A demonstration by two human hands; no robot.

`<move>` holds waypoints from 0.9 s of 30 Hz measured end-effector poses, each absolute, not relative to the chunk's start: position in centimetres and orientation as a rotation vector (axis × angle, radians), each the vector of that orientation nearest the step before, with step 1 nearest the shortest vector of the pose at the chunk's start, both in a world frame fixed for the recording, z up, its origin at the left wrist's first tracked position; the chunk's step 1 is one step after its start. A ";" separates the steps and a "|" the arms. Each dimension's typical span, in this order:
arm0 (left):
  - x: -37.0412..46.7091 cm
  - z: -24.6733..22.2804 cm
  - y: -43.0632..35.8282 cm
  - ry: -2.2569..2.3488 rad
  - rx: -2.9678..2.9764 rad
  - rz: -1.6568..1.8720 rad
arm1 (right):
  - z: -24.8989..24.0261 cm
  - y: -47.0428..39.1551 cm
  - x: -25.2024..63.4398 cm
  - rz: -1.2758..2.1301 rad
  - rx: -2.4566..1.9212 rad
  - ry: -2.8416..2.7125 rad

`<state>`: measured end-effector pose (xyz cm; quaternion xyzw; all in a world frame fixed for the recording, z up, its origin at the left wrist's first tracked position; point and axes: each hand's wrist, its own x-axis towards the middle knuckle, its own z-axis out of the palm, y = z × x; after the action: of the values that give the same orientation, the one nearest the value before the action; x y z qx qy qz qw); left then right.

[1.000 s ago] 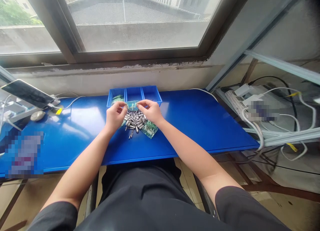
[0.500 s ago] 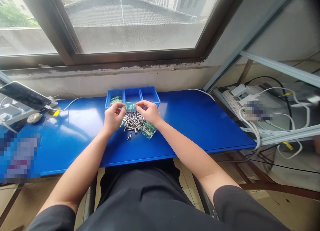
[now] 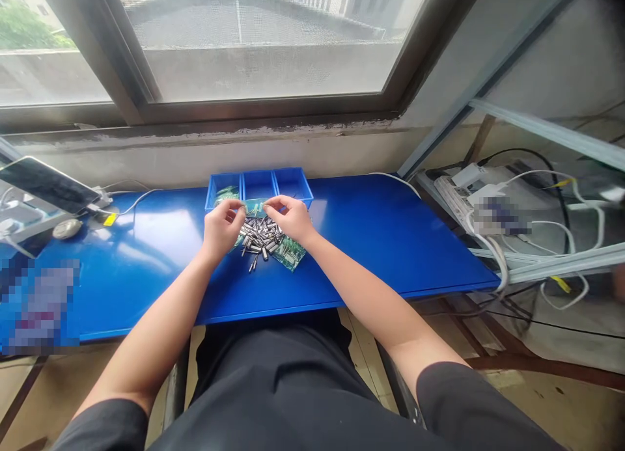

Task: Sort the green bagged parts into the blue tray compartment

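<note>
Between my two hands a small green circuit board (image 3: 254, 207) is held up by its ends, just in front of the blue bins. My left hand (image 3: 223, 228) pinches its left end with thumb and fingers. At the right end, my right hand (image 3: 290, 218) pinches it the same way. Below the board lies a loose pile of small silver-and-black metal parts (image 3: 262, 237), their exact kind too small to tell. Another green circuit board (image 3: 291, 254) lies flat at the pile's right, partly under my right hand.
A blue three-compartment bin (image 3: 258, 185) stands at the table's back, green boards in its left compartment. A tablet-like device (image 3: 49, 185), a mouse (image 3: 68, 228) and cables are at the left. Power strips and cables (image 3: 481, 187) fill a rack beyond the blue table's (image 3: 375, 243) right end.
</note>
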<state>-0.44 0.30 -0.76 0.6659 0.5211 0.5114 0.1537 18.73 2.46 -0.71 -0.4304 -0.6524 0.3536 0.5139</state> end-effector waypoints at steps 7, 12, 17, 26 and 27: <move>-0.3 -0.2 0.1 1.503 1.955 1.580 | -1.4 3.0 18.7 1.042 -0.989 -1.449; -0.3 -0.3 -0.1 1.432 1.830 1.534 | -1.2 3.2 18.5 1.143 -0.934 -1.337; -0.2 -0.2 -0.3 1.389 1.843 1.533 | -1.1 3.3 18.6 1.079 -0.951 -1.343; -0.2 -0.6 0.1 1.441 1.864 1.587 | -1.2 3.1 18.5 1.075 -0.941 -1.401; -0.2 -0.6 0.1 1.435 1.846 1.591 | -1.2 3.1 18.4 1.074 -0.939 -1.395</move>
<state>-0.17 0.11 -0.57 0.6447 0.5011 0.5557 0.1562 18.45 3.10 -1.21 -0.3952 -0.5876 0.4523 0.5422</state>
